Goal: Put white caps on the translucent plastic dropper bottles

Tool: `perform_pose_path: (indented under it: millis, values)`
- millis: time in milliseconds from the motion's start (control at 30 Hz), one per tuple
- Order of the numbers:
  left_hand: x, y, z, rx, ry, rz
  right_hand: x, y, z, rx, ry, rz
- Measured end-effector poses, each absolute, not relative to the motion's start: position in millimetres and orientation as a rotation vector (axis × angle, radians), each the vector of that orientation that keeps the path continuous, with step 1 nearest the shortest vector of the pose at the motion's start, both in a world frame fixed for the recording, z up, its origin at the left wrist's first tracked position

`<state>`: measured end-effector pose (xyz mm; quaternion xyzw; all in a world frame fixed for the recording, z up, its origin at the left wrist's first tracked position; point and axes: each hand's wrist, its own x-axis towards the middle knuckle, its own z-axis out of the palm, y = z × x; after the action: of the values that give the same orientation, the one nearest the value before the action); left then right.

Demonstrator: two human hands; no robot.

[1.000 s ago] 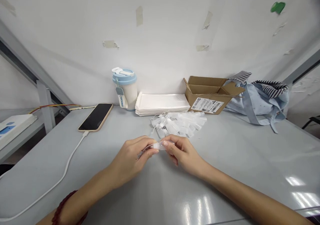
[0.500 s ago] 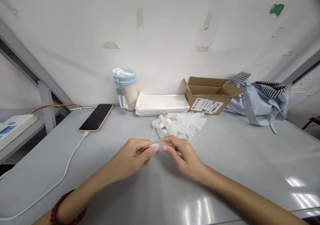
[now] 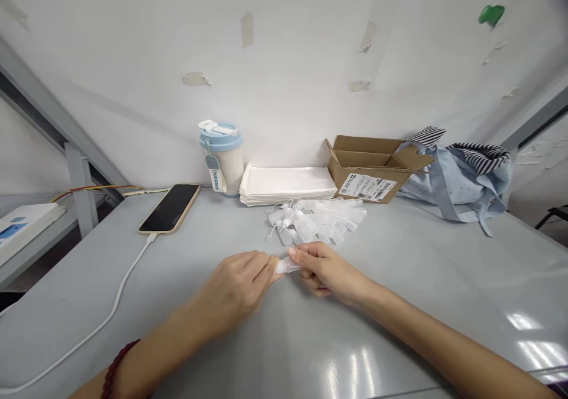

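Between my hands, just above the table, is a small translucent plastic squeeze bottle [image 3: 291, 265] lying sideways. My left hand [image 3: 243, 283] is closed around its white cap end; the fingers hide most of the cap. The bottle's body is pinched in my right hand [image 3: 326, 272], thumb on top. Just beyond both hands lies a heap of similar translucent bottles [image 3: 317, 218], some with thin white strips attached.
Behind the heap stand a stack of white sheets or envelopes [image 3: 288, 183] and an open cardboard box [image 3: 368, 171]. A cup [image 3: 224, 159] is at their left, a phone [image 3: 171, 208] on its charging cable [image 3: 122, 292] farther left. A blue cloth bag [image 3: 461, 180] sits at the right.
My left hand has turned over, knuckles up, and now wraps the cap end. My right hand has shifted its pinch along the body, its lower fingers curled under.
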<state>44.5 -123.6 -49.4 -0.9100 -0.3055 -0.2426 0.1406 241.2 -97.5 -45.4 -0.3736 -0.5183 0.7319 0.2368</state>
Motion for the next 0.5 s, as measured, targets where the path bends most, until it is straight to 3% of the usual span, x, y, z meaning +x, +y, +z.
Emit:
perform_pose_path:
  millis: [133, 333, 500]
  values:
    - [44, -119, -42, -2.972, -1.314, -0.776, 237, -102, -43, -1.071, -1.527, 1.851]
    - [43, -116, -29, -3.323, -1.855, -0.546, 236, -113, -54, -0.936, -2.175, 0.76]
    - [46, -120, -28, -3.305, -1.989, -0.665, 239, -111, -49, -0.956, -2.166, 0.739]
